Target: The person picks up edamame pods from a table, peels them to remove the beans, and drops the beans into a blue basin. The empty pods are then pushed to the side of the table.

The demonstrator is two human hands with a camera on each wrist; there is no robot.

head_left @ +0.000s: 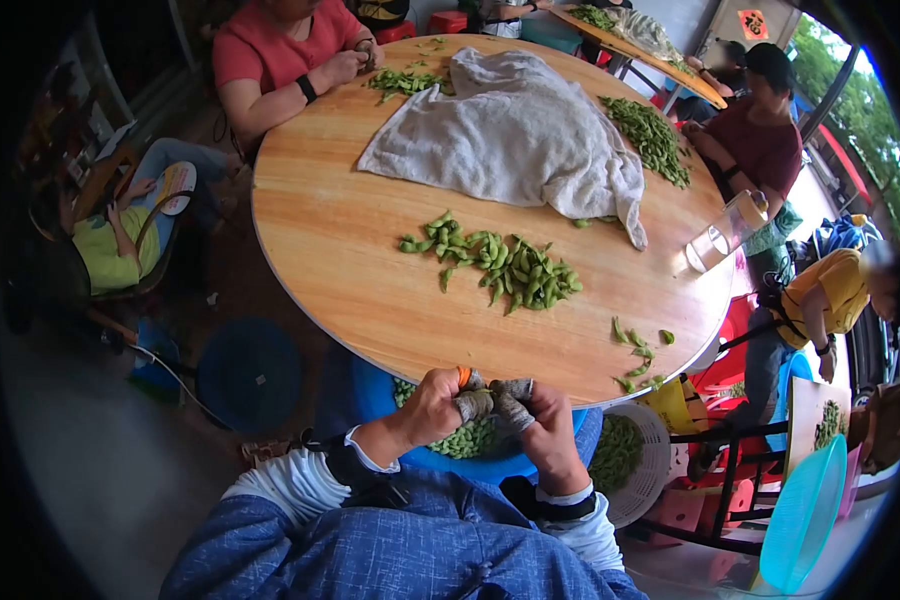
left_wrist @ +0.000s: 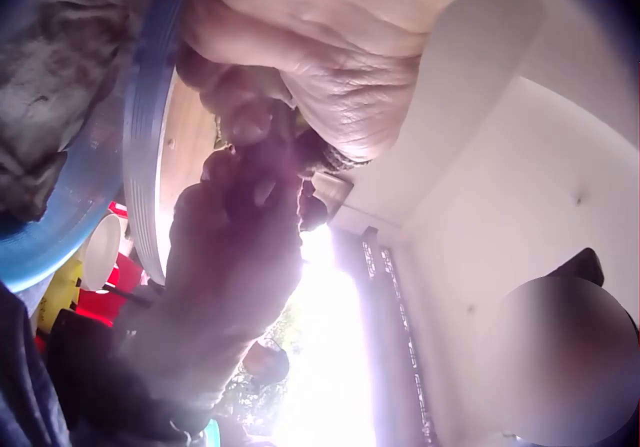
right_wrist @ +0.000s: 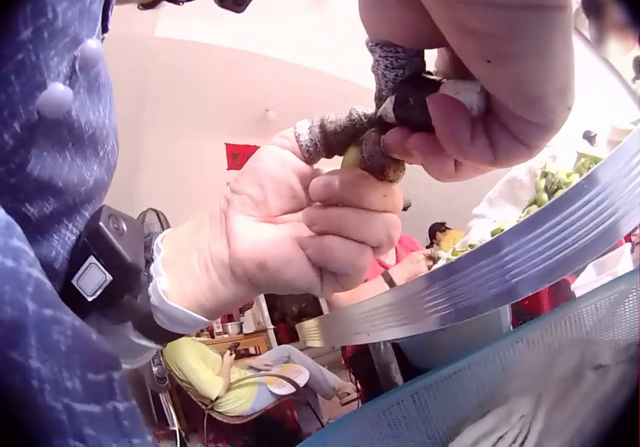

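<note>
Over the table's near edge, my left hand (head_left: pixel 430 410) and right hand (head_left: pixel 554 428) meet fingertip to fingertip. Grey knitted covers wrap some fingers and thumbs of both. In the right wrist view, a green soybean pod (right_wrist: pixel 352 157) shows between the left hand's covered thumb and finger, mostly hidden by them. The right hand's covered fingertips pinch at the same pod. Below the hands stands a blue basin (head_left: pixel 510 464) holding shelled green beans (head_left: pixel 467 440). On the round wooden table (head_left: pixel 340 250), a pile of soybean pods (head_left: pixel 525 272) lies just ahead.
A grey cloth (head_left: pixel 500 140) covers the table's middle. A clear cup (head_left: pixel 715 240) stands near the right edge, with a few loose pods (head_left: pixel 638 350) nearby. A white basket (head_left: pixel 650 470) of pods stands right of the basin. Other people sit around the table.
</note>
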